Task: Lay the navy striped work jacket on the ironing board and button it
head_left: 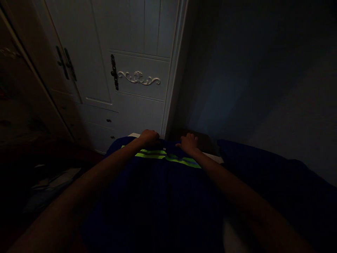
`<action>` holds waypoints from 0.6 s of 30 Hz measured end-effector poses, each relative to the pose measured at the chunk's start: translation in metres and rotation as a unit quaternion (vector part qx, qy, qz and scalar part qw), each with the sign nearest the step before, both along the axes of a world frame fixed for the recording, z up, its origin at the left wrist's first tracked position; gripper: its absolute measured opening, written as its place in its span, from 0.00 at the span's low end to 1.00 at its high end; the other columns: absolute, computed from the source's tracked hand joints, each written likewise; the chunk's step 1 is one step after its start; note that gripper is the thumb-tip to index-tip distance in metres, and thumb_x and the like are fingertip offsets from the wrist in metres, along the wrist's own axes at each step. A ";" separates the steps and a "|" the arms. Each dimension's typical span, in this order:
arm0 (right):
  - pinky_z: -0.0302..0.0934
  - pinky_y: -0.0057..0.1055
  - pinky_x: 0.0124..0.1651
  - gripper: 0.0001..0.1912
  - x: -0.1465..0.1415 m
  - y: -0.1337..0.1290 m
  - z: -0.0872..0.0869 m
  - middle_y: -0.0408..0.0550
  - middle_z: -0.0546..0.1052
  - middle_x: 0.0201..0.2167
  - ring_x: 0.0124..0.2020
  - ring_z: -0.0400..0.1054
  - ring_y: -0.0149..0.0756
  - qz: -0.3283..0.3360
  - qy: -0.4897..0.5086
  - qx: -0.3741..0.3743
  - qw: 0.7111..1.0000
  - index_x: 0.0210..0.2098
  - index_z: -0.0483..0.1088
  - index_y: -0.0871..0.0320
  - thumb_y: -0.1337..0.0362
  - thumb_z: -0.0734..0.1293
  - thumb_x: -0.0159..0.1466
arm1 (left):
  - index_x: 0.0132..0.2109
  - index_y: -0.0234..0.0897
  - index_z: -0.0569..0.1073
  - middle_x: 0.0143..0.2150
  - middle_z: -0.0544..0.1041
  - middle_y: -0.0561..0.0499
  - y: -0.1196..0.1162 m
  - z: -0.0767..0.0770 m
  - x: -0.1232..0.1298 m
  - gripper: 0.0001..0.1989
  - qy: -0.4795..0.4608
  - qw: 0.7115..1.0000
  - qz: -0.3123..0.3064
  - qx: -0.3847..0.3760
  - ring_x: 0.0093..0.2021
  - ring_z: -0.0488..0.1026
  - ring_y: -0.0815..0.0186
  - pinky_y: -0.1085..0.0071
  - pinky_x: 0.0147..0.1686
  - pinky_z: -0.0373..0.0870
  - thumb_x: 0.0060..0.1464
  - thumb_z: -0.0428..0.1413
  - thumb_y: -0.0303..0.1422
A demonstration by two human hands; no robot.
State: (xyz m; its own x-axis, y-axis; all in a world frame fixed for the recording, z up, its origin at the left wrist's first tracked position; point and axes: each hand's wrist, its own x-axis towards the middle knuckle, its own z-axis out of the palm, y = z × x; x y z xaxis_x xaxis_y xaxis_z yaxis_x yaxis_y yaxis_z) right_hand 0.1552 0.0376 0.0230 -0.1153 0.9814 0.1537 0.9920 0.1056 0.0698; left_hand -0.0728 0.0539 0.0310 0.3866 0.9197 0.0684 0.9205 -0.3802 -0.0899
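Observation:
A dark blue garment (pixel 158 193) with bright yellow-green stripes (pixel 151 154) lies spread out in front of me. My left hand (pixel 149 137) is at its far edge, left of the collar, with the fingers curled on the cloth. To the right of the collar, my right hand (pixel 189 142) rests at the same edge, its fingers apart and the thumb pointing left. A small pale label (pixel 164 149) shows between the two hands. The lower part of the garment is very dark and its outline is hard to make out.
A white wardrobe (pixel 139 109) with dark handles and a carved ornament (pixel 138 78) stands beyond the garment. Another dark blue cloth (pixel 263 161) lies at the right beside the wall (pixel 237 80). Crumpled light cloth (pixel 56 179) is at the left. The room is dim.

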 end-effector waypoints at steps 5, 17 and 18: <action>0.63 0.34 0.45 0.13 0.014 -0.003 0.003 0.60 0.76 0.47 0.47 0.72 0.43 0.010 0.029 -0.030 0.999 0.49 0.72 0.59 0.66 0.67 0.64 | 0.46 0.38 0.78 0.42 0.81 0.38 -0.005 0.004 -0.006 0.17 0.011 1.000 0.011 0.024 0.44 0.77 0.54 0.61 0.45 0.66 0.63 0.46 0.38; 0.60 0.32 0.45 0.18 0.031 -0.030 0.026 0.54 0.78 0.46 0.46 0.73 0.42 0.105 0.054 0.027 0.993 0.51 0.69 0.58 0.75 0.58 0.64 | 0.60 0.39 0.65 0.59 0.70 0.39 -0.017 -0.005 -0.003 0.23 -0.031 0.989 -0.115 0.090 0.57 0.68 0.53 0.60 0.53 0.62 0.59 0.54 0.36; 0.60 0.32 0.45 0.19 0.032 -0.033 0.028 0.54 0.77 0.47 0.46 0.72 0.42 0.109 0.049 0.027 0.992 0.51 0.68 0.59 0.76 0.58 0.63 | 0.58 0.39 0.68 0.56 0.72 0.40 -0.017 -0.006 0.000 0.19 -0.035 0.988 -0.118 0.088 0.55 0.70 0.55 0.61 0.52 0.63 0.61 0.52 0.34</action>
State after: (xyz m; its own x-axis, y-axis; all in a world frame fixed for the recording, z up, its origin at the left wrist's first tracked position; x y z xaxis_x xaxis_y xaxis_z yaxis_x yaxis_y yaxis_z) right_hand 0.1874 0.0044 0.0506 -0.3063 0.9249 0.2254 0.9482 0.3173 -0.0136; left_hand -0.0729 0.0370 0.0253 0.5780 0.7756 0.2538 0.8141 -0.5693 -0.1143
